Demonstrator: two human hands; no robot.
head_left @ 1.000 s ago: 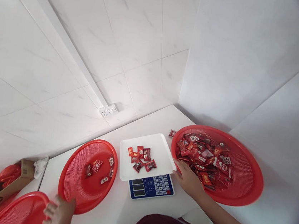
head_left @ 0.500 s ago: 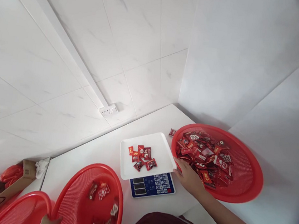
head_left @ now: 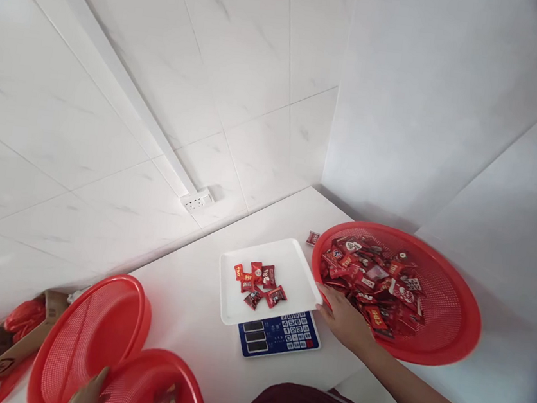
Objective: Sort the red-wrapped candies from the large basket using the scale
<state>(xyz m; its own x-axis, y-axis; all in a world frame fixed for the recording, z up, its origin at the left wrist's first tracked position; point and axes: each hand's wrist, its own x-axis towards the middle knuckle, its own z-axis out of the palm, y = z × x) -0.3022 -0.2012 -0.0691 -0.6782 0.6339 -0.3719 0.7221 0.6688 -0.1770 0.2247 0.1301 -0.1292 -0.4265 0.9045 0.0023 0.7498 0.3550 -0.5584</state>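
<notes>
My right hand (head_left: 345, 319) grips the right corner of a white tray (head_left: 232, 304), which rests on a scale with a blue keypad (head_left: 280, 335). Several small red snack packets (head_left: 268, 277) lie in a cluster on the tray. At the lower left, my left hand (head_left: 89, 393) is closed at the rims where two red plastic baskets meet; its fingertips are partly hidden. The farther basket (head_left: 135, 290) shows nothing inside. The nearer basket (head_left: 193, 387) holds a few packets (head_left: 164, 402) and is cut off by the frame's bottom edge.
A large red basket (head_left: 461, 301) full of red packets stands right of the tray. One loose packet (head_left: 313, 238) lies on the white table (head_left: 193, 264) behind it. A cardboard box (head_left: 13, 353) with red bags sits far left. A power socket (head_left: 197, 200) is on the wall.
The empty basket at left has moved up and right onto the table, while the basket with a few packets has shifted down toward me. My right hand has stayed at the tray.
</notes>
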